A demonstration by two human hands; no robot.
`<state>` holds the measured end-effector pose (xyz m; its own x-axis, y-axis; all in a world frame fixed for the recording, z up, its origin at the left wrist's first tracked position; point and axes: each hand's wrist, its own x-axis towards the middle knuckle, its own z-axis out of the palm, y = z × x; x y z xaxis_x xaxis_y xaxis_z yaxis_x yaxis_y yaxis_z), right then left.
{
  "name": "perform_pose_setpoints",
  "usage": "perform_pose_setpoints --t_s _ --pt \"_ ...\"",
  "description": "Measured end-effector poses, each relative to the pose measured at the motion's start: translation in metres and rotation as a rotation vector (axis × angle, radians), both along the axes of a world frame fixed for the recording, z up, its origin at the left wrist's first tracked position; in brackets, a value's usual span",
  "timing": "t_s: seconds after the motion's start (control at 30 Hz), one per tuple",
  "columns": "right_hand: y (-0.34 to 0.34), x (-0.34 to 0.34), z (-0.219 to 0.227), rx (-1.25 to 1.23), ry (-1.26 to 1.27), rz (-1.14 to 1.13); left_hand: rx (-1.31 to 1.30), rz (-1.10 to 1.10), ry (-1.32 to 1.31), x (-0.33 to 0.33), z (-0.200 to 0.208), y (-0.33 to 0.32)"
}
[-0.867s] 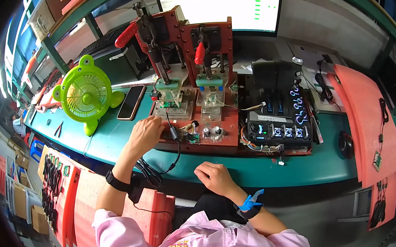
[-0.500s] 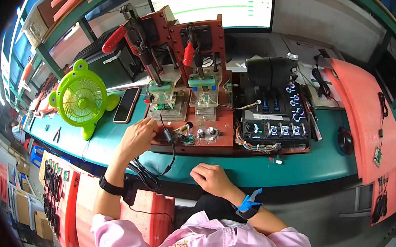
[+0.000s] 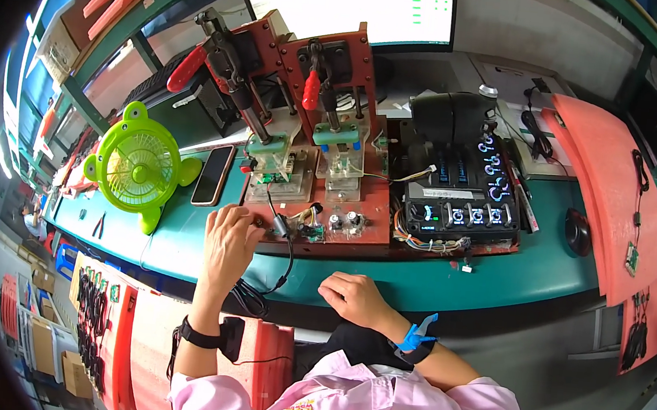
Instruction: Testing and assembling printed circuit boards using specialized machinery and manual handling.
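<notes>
My left hand (image 3: 228, 247) is beside the front left corner of the red test fixture (image 3: 324, 246), its fingers loosely extended and nothing visible in them. A black cable with a thick bead (image 3: 281, 226) runs from the fixture's left station down over the table edge to a hanging coil (image 3: 250, 299). A small green circuit board (image 3: 269, 176) sits in that station under a clear plate. My right hand (image 3: 355, 299) rests at the table's front edge, fingers curled in, with nothing seen in it. The red-handled toggle clamp (image 3: 187, 69) stands above the left station.
A green frog-shaped fan (image 3: 141, 167) and a phone (image 3: 213, 176) stand left of the fixture. To its right are a black control box (image 3: 456, 193), a mouse (image 3: 576, 233) and pink foam sheets (image 3: 606, 200). Behind stands a lit monitor (image 3: 355, 6). Foam with cabled boards (image 3: 95, 325) is lower left.
My left hand has drawn back from the fixture's front left toward me, and its bunched fingers have loosened. A green line on the monitor is gone. My right hand stays put.
</notes>
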<state>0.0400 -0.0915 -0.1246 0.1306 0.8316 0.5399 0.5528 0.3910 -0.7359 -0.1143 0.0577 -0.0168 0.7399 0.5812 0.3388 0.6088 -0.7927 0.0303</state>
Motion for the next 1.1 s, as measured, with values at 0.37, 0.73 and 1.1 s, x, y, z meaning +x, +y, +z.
perform_pose_setpoints --t_s 0.37,0.73,1.1 --pt "-0.002 -0.001 0.001 0.013 -0.011 -0.012 0.027 0.037 0.018 -0.003 -0.008 -0.019" --pt "0.006 -0.022 0.011 -0.115 0.031 -0.11 -0.071 -0.065 -0.063 -0.011 0.003 -0.01" --pt "0.04 -0.055 0.053 -0.175 -0.295 -0.203 0.193 -0.161 -0.002 -0.001 -0.003 -0.009"
